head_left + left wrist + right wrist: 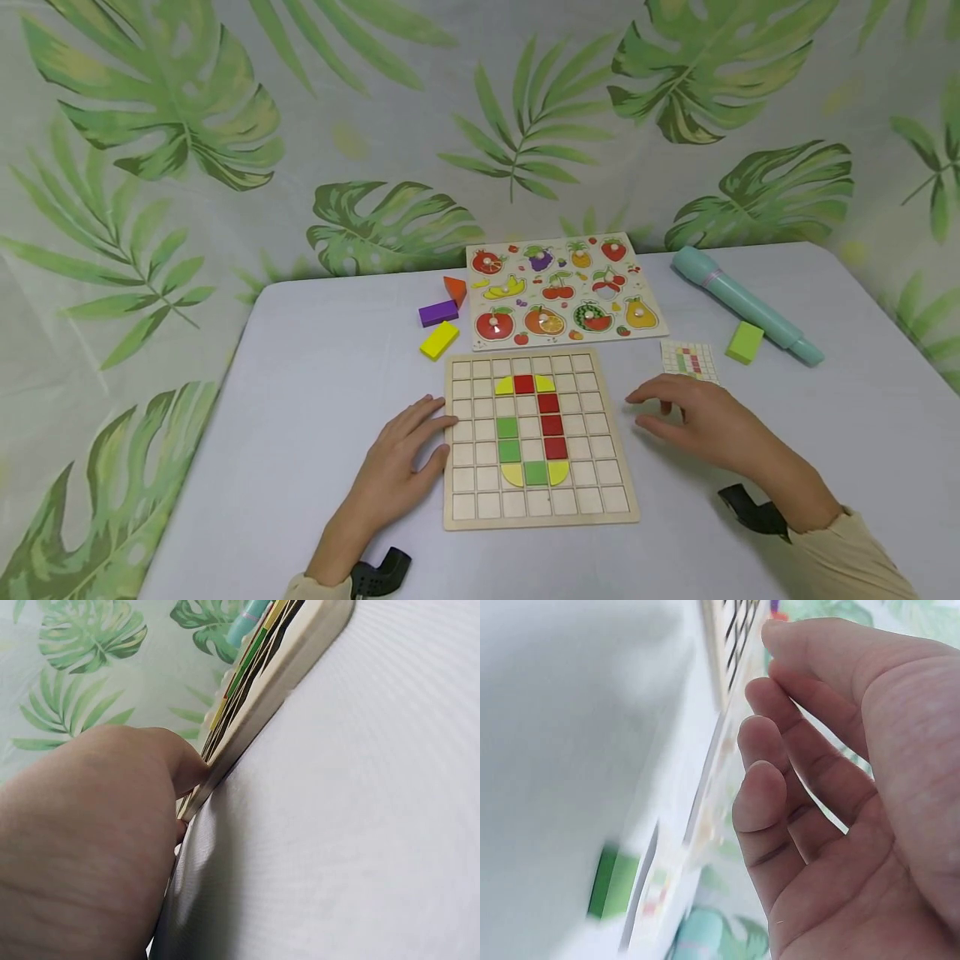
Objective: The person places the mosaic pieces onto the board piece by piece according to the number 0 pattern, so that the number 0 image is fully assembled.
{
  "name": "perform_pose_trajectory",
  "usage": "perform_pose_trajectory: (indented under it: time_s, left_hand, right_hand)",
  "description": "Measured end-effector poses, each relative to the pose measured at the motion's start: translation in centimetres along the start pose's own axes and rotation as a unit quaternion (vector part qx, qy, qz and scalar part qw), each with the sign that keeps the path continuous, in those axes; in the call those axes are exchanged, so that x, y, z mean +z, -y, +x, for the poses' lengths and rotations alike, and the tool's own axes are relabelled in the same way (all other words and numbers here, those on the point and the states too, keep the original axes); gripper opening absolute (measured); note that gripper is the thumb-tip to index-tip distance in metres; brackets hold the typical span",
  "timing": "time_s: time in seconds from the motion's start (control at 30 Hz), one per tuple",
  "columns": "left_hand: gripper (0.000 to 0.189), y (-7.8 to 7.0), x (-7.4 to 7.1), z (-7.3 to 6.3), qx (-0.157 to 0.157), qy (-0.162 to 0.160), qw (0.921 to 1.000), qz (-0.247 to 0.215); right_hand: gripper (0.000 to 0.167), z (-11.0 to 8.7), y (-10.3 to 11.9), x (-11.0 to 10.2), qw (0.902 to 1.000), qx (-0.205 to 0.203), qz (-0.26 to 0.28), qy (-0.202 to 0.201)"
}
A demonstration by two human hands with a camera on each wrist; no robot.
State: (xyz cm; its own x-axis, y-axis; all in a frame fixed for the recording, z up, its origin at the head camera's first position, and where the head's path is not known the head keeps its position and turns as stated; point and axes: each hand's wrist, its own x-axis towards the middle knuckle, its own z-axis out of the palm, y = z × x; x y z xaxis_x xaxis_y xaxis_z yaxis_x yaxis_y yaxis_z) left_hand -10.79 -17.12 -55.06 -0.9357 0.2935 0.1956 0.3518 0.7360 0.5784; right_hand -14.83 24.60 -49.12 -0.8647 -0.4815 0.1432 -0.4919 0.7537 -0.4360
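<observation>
A wooden grid board [540, 526] lies on the table with a ring of flat tiles set in its cells: red tiles [552, 425] at the top and right side, green tiles [508, 451] at the left and bottom, and yellow rounded tiles [512, 475] at the corners. My left hand [397, 467] touches the board's left edge with its fingertips. In the left wrist view, the thumb of that hand [90, 832] meets the board's side [270, 705]. Right of the board hovers my right hand [701, 421], fingers loosely bent, holding nothing. The right wrist view shows its bare palm [832, 900].
Behind the board lies a fruit peg puzzle [528, 292]. A small pattern card [686, 354] and a green block [745, 342] are beyond my right hand, near a teal tube-shaped object [750, 308]. Yellow [439, 340], purple [438, 313] and orange [455, 290] blocks sit left of the puzzle.
</observation>
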Motion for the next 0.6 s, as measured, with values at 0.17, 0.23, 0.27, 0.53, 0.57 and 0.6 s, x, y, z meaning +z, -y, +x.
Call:
perform_pose_trajectory:
  time_s: [0.17, 0.23, 0.27, 0.53, 0.57, 0.6]
  left_hand:
    - [0.036, 0.0, 0.0, 0.0, 0.003, -0.002, 1.0000, 0.001]
    - [0.036, 0.1, 0.0, 0.0, 0.002, -0.002, 1.0000, 0.000]
    - [0.036, 0.1, 0.0, 0.0, 0.002, -0.002, 1.0000, 0.001]
    - [0.036, 0.1, 0.0, 0.0, 0.001, -0.001, 1.0000, 0.001]
    - [0.036, 0.1, 0.0, 0.0, 0.002, 0.000, 1.0000, 0.002]
    - [0.036, 0.0, 0.0, 0.0, 0.002, 0.000, 1.0000, 0.002]
  right_hand:
    - [0.033, -1.5, -2.0, -1.0, 0.9997, 0.014, -0.020, -0.005]
    - [0.035, -2.1, -2.7, -1.3, 0.9992, 0.030, -0.028, 0.000]
    - [0.036, -2.4, -3.0, -1.5, 0.9988, 0.038, -0.032, 0.005]
    - [0.042, -3.9, -5.2, -2.1, 0.9967, 0.068, -0.040, 0.017]
    - [0.042, -4.1, -5.5, -2.1, 0.9967, 0.068, -0.043, 0.017]
    - [0.042, -4.1, -5.8, -2.2, 0.9966, 0.066, -0.046, 0.017]
